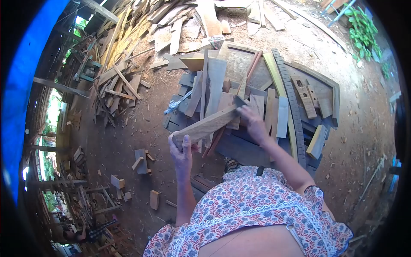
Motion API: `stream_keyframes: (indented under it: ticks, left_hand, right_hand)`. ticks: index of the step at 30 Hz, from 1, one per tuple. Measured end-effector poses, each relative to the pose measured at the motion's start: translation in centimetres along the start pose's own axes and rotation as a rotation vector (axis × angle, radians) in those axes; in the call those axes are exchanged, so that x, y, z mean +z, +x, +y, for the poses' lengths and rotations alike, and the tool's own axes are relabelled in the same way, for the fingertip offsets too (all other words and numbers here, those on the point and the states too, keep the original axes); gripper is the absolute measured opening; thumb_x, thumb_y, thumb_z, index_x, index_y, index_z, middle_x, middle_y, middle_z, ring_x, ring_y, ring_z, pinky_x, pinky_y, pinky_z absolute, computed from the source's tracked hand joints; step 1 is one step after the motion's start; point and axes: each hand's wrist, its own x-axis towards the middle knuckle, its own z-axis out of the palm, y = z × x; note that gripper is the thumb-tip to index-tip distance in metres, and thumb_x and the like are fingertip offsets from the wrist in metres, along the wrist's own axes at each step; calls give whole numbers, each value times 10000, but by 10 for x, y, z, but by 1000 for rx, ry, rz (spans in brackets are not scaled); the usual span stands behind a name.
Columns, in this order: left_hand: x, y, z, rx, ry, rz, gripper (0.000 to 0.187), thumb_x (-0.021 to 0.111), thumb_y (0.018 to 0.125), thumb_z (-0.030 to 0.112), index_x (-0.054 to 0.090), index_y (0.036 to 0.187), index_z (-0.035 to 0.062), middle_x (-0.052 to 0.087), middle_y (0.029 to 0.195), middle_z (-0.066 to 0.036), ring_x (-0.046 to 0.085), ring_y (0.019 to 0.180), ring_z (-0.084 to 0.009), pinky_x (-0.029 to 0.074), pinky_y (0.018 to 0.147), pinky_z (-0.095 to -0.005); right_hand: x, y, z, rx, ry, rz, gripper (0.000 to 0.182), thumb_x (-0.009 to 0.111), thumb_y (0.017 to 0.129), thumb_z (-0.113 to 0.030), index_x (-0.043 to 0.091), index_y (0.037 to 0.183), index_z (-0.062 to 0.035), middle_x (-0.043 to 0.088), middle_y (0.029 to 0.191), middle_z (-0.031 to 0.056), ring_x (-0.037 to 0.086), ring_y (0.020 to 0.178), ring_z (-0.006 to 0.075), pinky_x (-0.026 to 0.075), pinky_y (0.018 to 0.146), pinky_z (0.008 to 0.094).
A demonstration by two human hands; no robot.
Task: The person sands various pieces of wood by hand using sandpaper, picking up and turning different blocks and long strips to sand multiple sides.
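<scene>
My left hand grips the near end of a wooden board, thumb on its face and fingers wrapped behind. The board slants up to the right over a workbench loaded with wood. At its far end my right hand, a little blurred, holds a dark flat piece like sandpaper against the wood. Under and behind the board lie several planks, among them a long grey plank and a pale short block.
A long curved strip with notches runs along the bench's right part, near a block with holes. Offcuts lie on the dirt floor at left. Scrap wood is heaped behind. Another person is at lower left.
</scene>
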Motion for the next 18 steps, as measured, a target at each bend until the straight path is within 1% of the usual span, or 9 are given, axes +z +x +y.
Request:
stream_keyframes:
  ticks: [2, 3, 5, 7, 9, 10, 12, 16, 18]
  left_hand:
    - [-1, -1, -4, 50, 12, -55, 443, 547, 913, 353, 411, 1154, 7, 591, 834, -104, 597, 582, -138, 507, 538, -240]
    - [1, -4, -1, 45, 3, -35, 443, 547, 913, 353, 411, 1154, 7, 591, 834, -104, 597, 582, -138, 507, 538, -240]
    - [4, -7, 9, 25, -30, -60, 447, 555, 906, 365, 419, 1140, 9, 588, 857, -112, 607, 597, -151, 517, 537, -252]
    - [-2, -7, 4, -10, -59, -45, 436, 551, 908, 357, 421, 1139, 10, 586, 862, -113, 612, 605, -159, 521, 536, -259]
    - [-8, -10, -3, -44, -87, -36, 426, 546, 911, 349, 423, 1139, 11, 584, 866, -114, 617, 613, -167, 525, 535, -267]
    - [-9, -13, -5, -81, -103, 29, 414, 524, 919, 353, 429, 1129, 9, 586, 863, -115, 617, 608, -175, 526, 535, -275]
    - [-14, -12, -7, -104, -133, 103, 405, 502, 926, 358, 435, 1120, 8, 588, 861, -116, 617, 603, -182, 527, 534, -284]
    - [-42, -8, -19, -218, -352, 257, 372, 452, 942, 366, 444, 1088, 24, 599, 866, -134, 626, 630, -198, 535, 549, -293]
    - [-47, -2, -34, -243, -553, 247, 361, 468, 941, 359, 430, 1099, 37, 609, 913, -148, 642, 706, -210, 548, 614, -307]
  right_hand:
    - [-8, -5, -49, -189, 190, -107, 418, 545, 771, 27, 589, 1161, -115, 530, 1233, 198, 509, 1136, 372, 429, 966, 411]
    - [-23, -6, -83, -284, 172, -184, 420, 573, 751, 2, 596, 1153, -119, 518, 1261, 169, 502, 1155, 351, 417, 980, 411]
    - [-10, -19, -81, -426, 106, -198, 461, 632, 712, 16, 600, 1153, -114, 542, 1241, 146, 520, 1152, 333, 409, 994, 401]
    - [1, -26, -42, -364, 44, -151, 448, 631, 729, 0, 597, 1160, -118, 536, 1250, 149, 512, 1161, 334, 407, 997, 394]
    - [10, -35, 6, 65, 102, -121, 445, 512, 756, 46, 583, 1171, -98, 556, 1219, 161, 539, 1122, 324, 429, 972, 368]
    - [28, -55, 59, 294, 380, -111, 424, 486, 776, 56, 575, 1171, -71, 563, 1206, 167, 548, 1108, 314, 431, 962, 359]
    - [-5, -58, 66, 265, 208, -120, 345, 468, 883, -13, 541, 1217, -59, 592, 1156, 179, 566, 1093, 298, 444, 912, 341]
    - [-49, -70, 39, 368, 157, -126, 303, 452, 932, -69, 533, 1224, -46, 603, 1125, 190, 576, 1077, 305, 453, 877, 335]
    - [-55, -91, 59, 478, 132, -49, 301, 449, 958, -133, 525, 1232, -34, 621, 1093, 184, 616, 1002, 250, 459, 834, 316]
